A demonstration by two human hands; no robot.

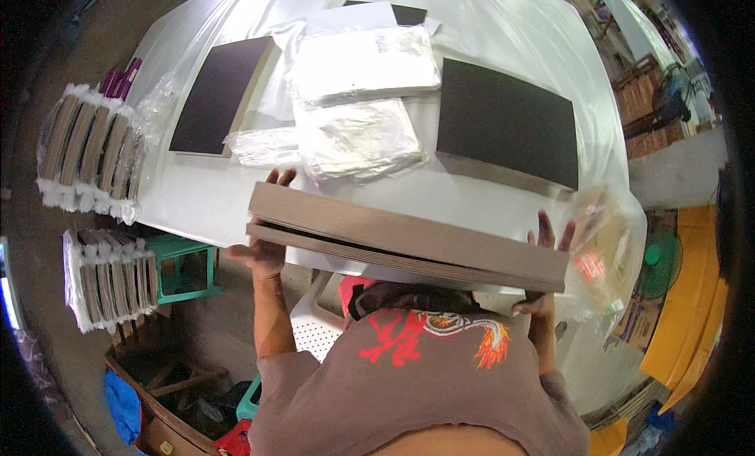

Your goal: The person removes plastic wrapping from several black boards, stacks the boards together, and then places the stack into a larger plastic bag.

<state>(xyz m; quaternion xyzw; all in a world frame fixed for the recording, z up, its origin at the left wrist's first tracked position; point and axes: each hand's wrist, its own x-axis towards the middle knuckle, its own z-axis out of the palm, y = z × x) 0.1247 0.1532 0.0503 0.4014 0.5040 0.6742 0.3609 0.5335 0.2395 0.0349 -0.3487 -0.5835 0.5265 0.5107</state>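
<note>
At frame centre, left hand (266, 248) and right hand (543, 287) each clasp an end of a cardboard stack (405, 237), keeping it level above the table (197, 200).

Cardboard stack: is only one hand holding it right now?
No. The left hand grips one end of the cardboard stack and the right hand grips the other.

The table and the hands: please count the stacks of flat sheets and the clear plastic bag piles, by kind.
Brown sheet stack held in the hands: 1, left hand, right hand
Black-topped stacks on the table: 2
Clear plastic bag piles: 2
Total: 5
</note>
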